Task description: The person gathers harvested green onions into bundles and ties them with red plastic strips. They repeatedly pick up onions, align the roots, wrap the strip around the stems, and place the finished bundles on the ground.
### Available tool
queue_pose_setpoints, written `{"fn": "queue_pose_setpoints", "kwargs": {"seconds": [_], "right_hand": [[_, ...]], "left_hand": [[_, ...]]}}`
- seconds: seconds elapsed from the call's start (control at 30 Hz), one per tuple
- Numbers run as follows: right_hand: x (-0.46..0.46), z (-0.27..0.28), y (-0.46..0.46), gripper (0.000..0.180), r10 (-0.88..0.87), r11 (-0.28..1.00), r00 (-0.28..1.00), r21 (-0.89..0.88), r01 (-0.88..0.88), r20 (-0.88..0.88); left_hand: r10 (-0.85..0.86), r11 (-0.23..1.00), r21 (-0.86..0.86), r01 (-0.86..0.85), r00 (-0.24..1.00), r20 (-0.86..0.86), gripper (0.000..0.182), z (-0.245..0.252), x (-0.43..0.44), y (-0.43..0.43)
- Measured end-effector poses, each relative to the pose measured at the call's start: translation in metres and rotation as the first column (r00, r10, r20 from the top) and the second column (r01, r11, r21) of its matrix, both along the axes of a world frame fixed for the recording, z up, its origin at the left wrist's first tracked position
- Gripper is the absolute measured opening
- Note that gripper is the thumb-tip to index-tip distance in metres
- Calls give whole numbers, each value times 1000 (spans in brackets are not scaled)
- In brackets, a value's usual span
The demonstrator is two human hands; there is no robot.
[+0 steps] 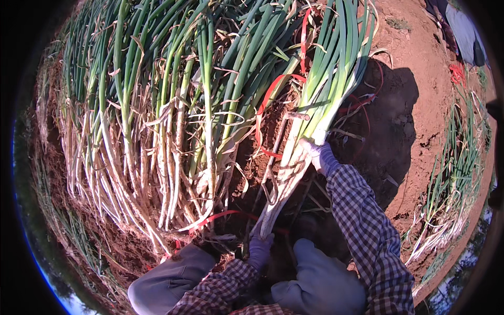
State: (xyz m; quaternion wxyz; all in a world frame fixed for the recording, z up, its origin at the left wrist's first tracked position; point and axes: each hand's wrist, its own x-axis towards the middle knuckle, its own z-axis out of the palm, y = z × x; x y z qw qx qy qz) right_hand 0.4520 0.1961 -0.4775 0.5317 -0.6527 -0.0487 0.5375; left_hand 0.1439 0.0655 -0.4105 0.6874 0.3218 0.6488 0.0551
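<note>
A bundle of long green onions [293, 157] slants across the middle, its green tops pointing up and away, its pale root ends down near my knees. My left hand [260, 250], in a light purple glove, is closed around the root end. Gloved alike, my right hand [319, 155] grips the bundle's right side where white stalks turn green; its fingers are partly hidden. Just left of the stalks stands a thin metal rod frame [275, 151], partly covered by them. A red strap [262, 110] loops behind and beside the bundle.
Many green onions [169, 130] stand in a thick row at the left. Red-brown soil [397, 94] lies to the right, with another onion heap [453, 185] beyond and red strapping [457, 75] above it. Part of a person [460, 31] shows at the top right.
</note>
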Motion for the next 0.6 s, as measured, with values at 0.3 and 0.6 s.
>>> {"fn": "queue_pose_setpoints", "kwargs": {"seconds": [0.3,0.6], "right_hand": [[-2,32,10,32,-25,997,998,71,29,-53],[18,13,-75,42,-50,996,996,-68,54,71]], "left_hand": [[-172,958,219,185,982,-77,54,-10,-9,0],[-101,962,236,137,982,-160,48,-46,6,-27]]}}
